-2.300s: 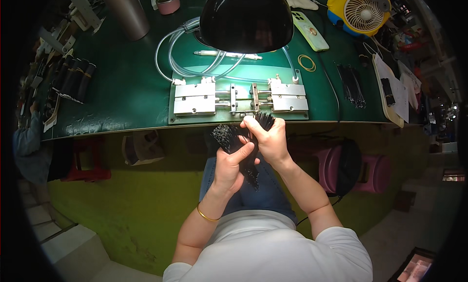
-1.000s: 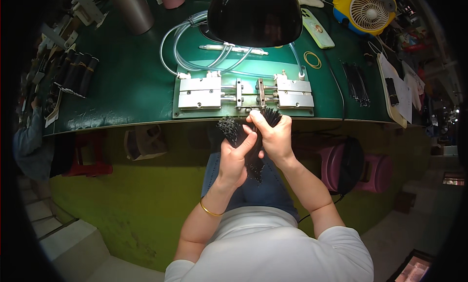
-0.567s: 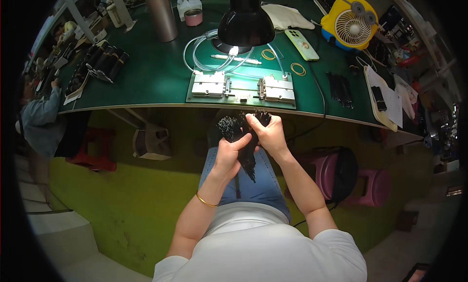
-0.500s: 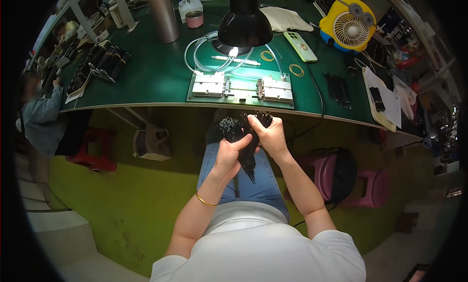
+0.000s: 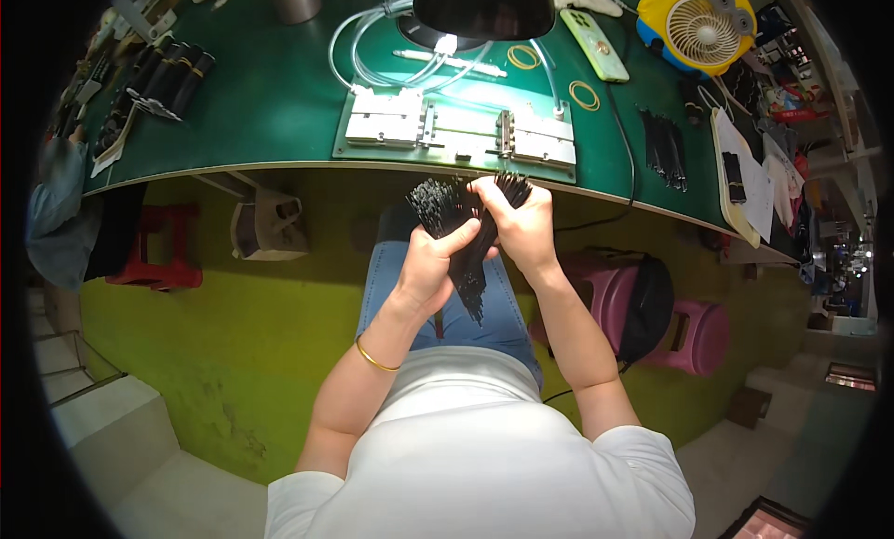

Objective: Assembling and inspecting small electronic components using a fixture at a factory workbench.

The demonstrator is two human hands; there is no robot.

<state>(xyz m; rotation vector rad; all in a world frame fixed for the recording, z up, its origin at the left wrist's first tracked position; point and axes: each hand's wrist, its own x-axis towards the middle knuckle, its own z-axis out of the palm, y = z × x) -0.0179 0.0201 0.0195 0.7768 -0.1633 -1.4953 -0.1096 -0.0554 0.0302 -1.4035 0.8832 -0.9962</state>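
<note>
The jig's (image 5: 466,122) plates (image 5: 428,126) had drawn apart, widening its middle gap, so it probably gripped nothing for the moment and the work lay with the hands. Just off the surface's (image 5: 261,101) near edge, the left hand (image 5: 433,269) wrapped the black strands (image 5: 436,204), thumb pressed across them, while the right hand (image 5: 527,227) pinched their right-hand part. The lamp (image 5: 482,8) hid some of the surface beyond the jig; a pen (image 5: 450,63) lay behind it, a phone (image 5: 594,45) and fan (image 5: 698,27) far right.
</note>
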